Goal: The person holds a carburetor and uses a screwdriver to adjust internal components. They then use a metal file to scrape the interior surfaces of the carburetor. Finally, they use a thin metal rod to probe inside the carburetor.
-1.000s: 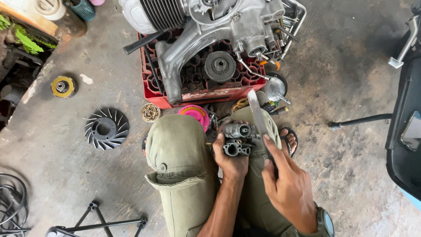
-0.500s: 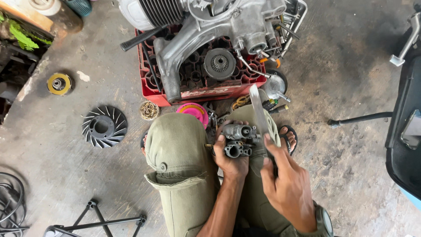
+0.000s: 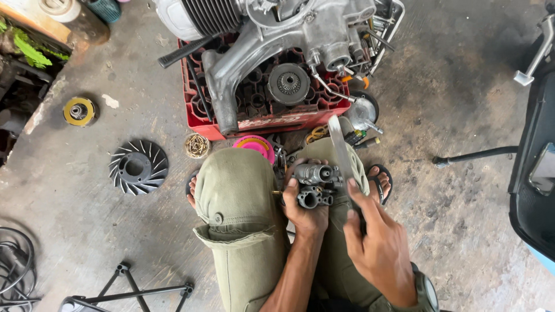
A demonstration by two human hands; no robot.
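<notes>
I am crouched on a concrete floor in olive trousers. My left hand [image 3: 305,212] grips a small dark metal carburettor [image 3: 315,184] between my knees, its round openings facing up. My right hand [image 3: 378,249], with a watch on the wrist, holds a long flat metal blade [image 3: 341,155] by its handle. The blade points away from me and lies along the right side of the carburettor, touching or nearly touching it.
A grey engine [image 3: 272,34] rests on a red plastic crate [image 3: 266,107] just ahead. A black finned fan wheel [image 3: 137,166], a yellow disc [image 3: 79,111], a pink lid [image 3: 254,147], a small dish of screws [image 3: 197,145], a black stand [image 3: 130,286] and a dark vehicle body [image 3: 535,173] surround me.
Both hands keep their hold. The blade has shifted slightly against the carburettor's right side, and the view has drifted a little.
</notes>
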